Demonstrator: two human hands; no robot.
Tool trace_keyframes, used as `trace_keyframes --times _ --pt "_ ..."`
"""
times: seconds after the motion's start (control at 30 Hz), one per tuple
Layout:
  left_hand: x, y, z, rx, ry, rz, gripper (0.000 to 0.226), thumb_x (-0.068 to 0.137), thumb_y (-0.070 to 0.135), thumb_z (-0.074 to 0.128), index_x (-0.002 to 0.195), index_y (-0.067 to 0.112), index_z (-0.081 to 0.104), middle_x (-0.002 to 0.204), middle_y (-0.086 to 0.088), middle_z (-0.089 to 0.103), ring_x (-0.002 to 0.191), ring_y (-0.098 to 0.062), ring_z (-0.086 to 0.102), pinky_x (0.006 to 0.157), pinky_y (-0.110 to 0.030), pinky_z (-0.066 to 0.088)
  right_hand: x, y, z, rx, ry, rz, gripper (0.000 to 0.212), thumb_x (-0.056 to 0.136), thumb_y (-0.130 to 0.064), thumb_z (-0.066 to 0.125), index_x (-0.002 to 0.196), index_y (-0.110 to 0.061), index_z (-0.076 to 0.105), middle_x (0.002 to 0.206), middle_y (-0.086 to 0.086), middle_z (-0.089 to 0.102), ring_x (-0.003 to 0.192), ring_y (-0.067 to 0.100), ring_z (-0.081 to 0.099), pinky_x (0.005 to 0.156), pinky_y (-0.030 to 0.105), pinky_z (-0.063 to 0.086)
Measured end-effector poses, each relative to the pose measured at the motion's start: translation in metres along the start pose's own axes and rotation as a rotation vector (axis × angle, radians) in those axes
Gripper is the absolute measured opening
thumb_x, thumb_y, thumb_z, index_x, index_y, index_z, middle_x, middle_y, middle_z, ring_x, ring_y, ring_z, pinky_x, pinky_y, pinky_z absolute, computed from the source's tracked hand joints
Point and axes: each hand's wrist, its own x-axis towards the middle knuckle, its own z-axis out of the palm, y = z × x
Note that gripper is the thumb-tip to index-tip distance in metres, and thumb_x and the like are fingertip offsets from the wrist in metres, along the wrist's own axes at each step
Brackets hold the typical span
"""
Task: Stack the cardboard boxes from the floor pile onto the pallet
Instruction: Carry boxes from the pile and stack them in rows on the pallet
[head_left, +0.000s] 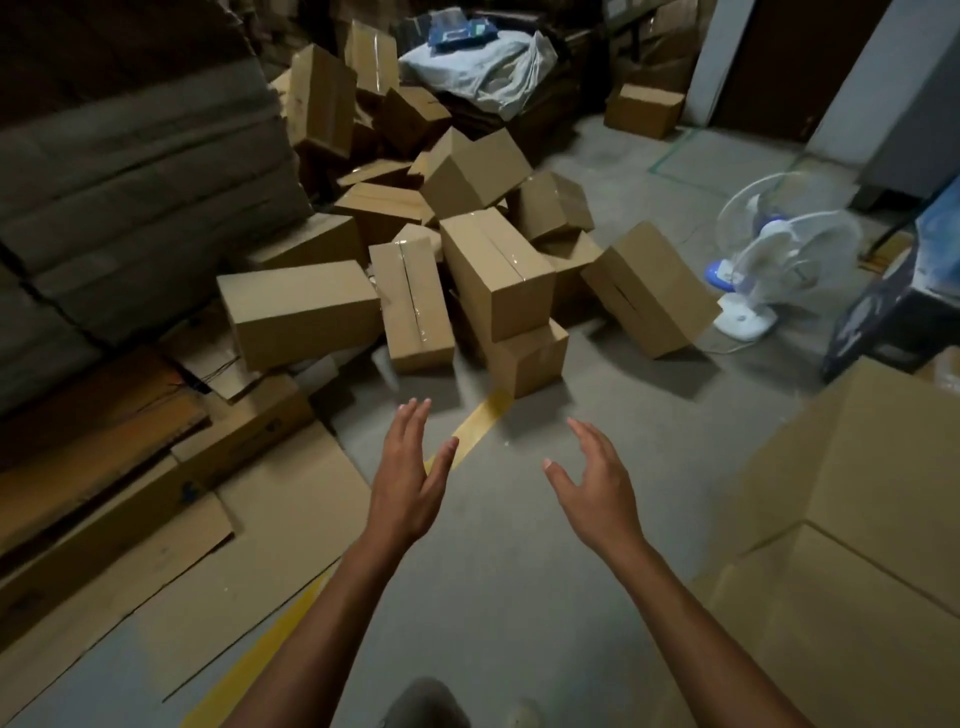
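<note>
**Head view.** Left hand (410, 483) and right hand (597, 488), both empty, fingers spread and slightly curved, palms turned toward each other, held above the concrete floor (519, 582) just short of the floor pile (493, 270).

- The pile consists of sealed brown cardboard boxes tumbled at all angles. Boxes at its back are partly hidden by those in front.
- The pile's nearest box (527, 358) touches a yellow tape strip (480, 423).
- Right of the pile is a white fan (779, 260), blurred.
- Left of the pile are flattened cardboard sheets (156, 519). The dark stack (130, 208) above them is too dim to identify, perhaps more sheets.
- 1 large box (857, 493), nearer than the pile, is cut off by the frame edge.
</note>
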Motion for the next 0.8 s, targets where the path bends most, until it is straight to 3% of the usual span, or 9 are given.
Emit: trace_keyframes --times 0.17,0.33,0.53,0.8 --pt "0.12 -0.011 0.017 -0.087 0.02 -0.002 0.077 0.093 0.066 0.034 0.157 0.022 0.03 0.165 -0.001 0.026 0.153 -0.016 0.018 0.119 -0.035 0.021 0.121 -0.008 0.004 0.016 0.002 0.018 0.064 0.095 -0.036 0.066 0.152 -0.024 0.04 0.157 0.003 0.039 0.142 0.021 0.04 0.111 0.048 0.043" --pt "0.259 -0.045 0.043 -0.159 0.01 -0.013 0.078 0.094 0.066 0.036 0.157 0.021 0.031 0.162 -0.005 0.031 0.151 -0.02 0.025 0.121 -0.044 0.027 0.263 -0.011 0.028 -0.031 0.022 0.028 0.064 0.096 -0.037 0.064 0.153 -0.024 0.038 0.155 0.004 0.04 0.141 0.022 0.041 0.112 0.044 0.042" --pt "0.423 -0.076 0.053 -0.17 -0.013 -0.053 0.065 0.101 0.05 0.044 0.156 0.018 0.032 0.161 -0.007 0.033 0.149 -0.021 0.027 0.117 -0.032 0.022 0.417 -0.029 0.055 -0.045 0.017 0.117 0.064 0.097 -0.036 0.064 0.153 -0.023 0.038 0.154 0.005 0.043 0.138 0.023 0.044 0.11 0.043 0.044" --pt "0.589 -0.1 0.082 -0.2 -0.067 -0.126 0.061 0.103 0.048 0.047 0.154 0.015 0.037 0.156 -0.009 0.038 0.143 -0.023 0.036 0.112 -0.034 0.028 0.589 -0.034 0.06 -0.059 -0.044 0.199 0.064 0.098 -0.035 0.062 0.155 -0.024 0.035 0.156 0.005 0.039 0.14 0.024 0.043 0.11 0.044 0.044"
